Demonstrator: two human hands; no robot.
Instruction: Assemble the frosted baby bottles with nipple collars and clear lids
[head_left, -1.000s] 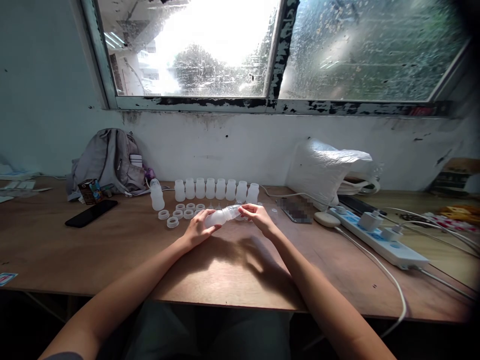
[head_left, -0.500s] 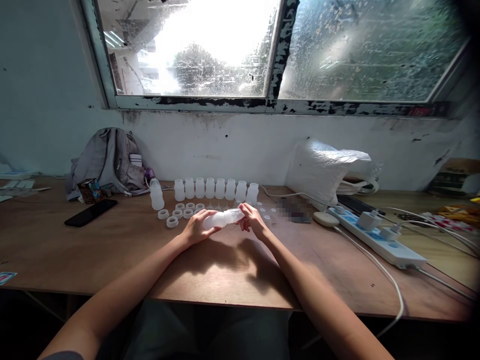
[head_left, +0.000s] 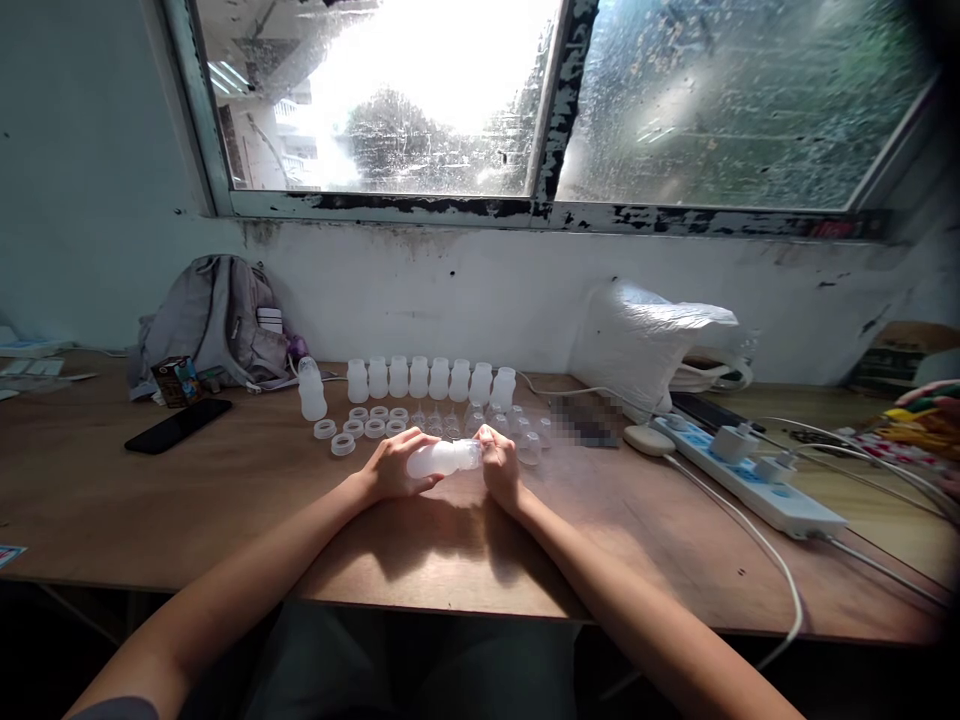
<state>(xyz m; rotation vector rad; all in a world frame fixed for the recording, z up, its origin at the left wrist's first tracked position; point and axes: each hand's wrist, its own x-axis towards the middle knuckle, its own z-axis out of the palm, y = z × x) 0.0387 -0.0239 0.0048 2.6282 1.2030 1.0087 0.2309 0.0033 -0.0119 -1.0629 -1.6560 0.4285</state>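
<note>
My left hand (head_left: 395, 465) is wrapped round the body of a frosted white bottle (head_left: 442, 459), which lies on its side above the table with its clear top end to the right. At that end my right hand (head_left: 499, 462) has its fingers pressed together; what they pinch is too small to make out. Behind the hands is a row of several open white bottles (head_left: 419, 378). White rings (head_left: 343, 444) lie to the left of the hands, and clear domed pieces (head_left: 529, 447) stand to the right. A capped bottle (head_left: 311, 390) stands at the row's left.
A grey backpack (head_left: 217, 325), small box (head_left: 176, 381) and black phone (head_left: 178, 426) are at the left. To the right are a white plastic bag (head_left: 637, 345), a round white device (head_left: 648, 440) and a power strip (head_left: 750, 482) with cables. A window is above.
My right hand has closed its fingers and turned at the bottle's top end, moving slightly down. The bottle is a little lower and more level. More clear pieces show behind the hands.
</note>
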